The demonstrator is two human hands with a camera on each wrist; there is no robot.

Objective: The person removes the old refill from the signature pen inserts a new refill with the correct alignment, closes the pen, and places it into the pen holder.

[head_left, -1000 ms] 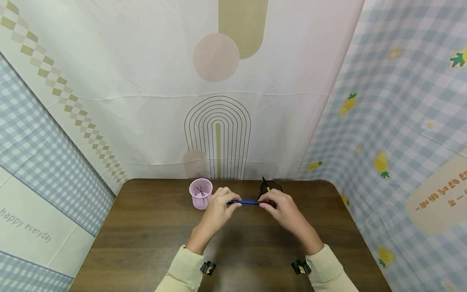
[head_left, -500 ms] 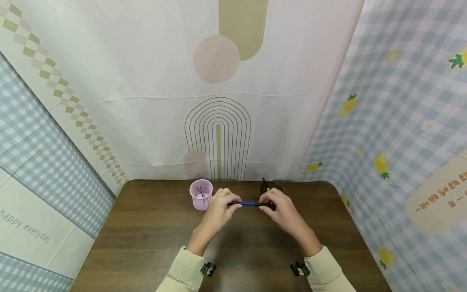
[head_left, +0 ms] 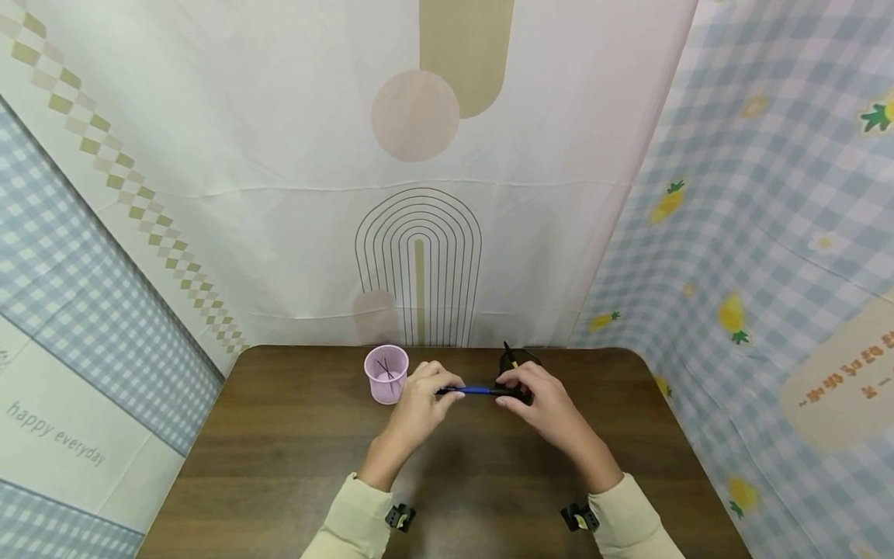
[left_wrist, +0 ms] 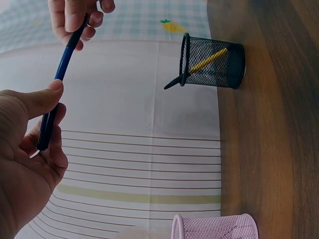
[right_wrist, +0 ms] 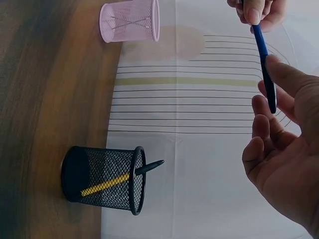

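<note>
- Centrally, head view: a blue-and-black pen [head_left: 477, 390] lies level below mid-frame; the left hand [head_left: 419, 402] pinches its left end, the right hand [head_left: 543, 397] its right end, the two hands apart.
- Head view, lower half: a pink mesh cup [head_left: 380, 393] with thin dark sticks [head_left: 385, 368] inside stands on the wooden table [head_left: 279, 442], left of centre; right of centre, a black mesh cup [head_left: 529, 357], partly hidden by the right hand, holds a yellow-and-black pen [head_left: 509, 353].
- Left wrist view: the blue-and-black pen slants across the upper left, the left hand on its lower end, the right hand on its upper; the black cup occupies the upper right, the pink cup the bottom edge.
- Right wrist view: the blue-and-black pen crosses the upper right, pinched at both ends; the black cup appears lower left, the pink cup upper left.
</note>
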